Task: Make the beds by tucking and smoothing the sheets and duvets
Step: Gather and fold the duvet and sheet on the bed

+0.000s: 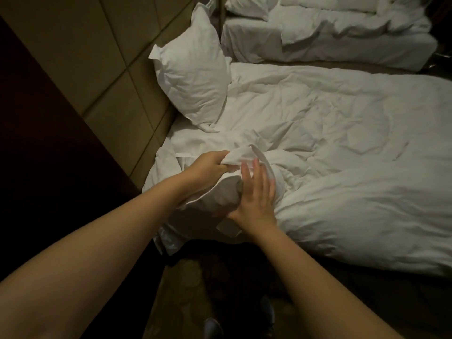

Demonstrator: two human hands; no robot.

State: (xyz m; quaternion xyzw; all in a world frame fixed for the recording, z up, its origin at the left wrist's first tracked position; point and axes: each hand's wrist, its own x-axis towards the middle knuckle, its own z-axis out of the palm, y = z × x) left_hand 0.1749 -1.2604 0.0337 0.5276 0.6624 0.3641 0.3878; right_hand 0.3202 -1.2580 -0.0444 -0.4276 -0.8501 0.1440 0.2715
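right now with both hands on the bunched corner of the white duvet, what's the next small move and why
Probably draw the gripped fold toward the padded tan headboard and lay it flat. The left hand grips a bunched wad of the crumpled white duvet, the right hand lies flat on it, and the fabric below the plump white pillow is heaped.

Padded tan headboard panels [97,77] running along the wall, adjoining a dark wood panel [36,143]; patterned carpet [181,289] lying below, a shoe toe [212,326] resting on it.
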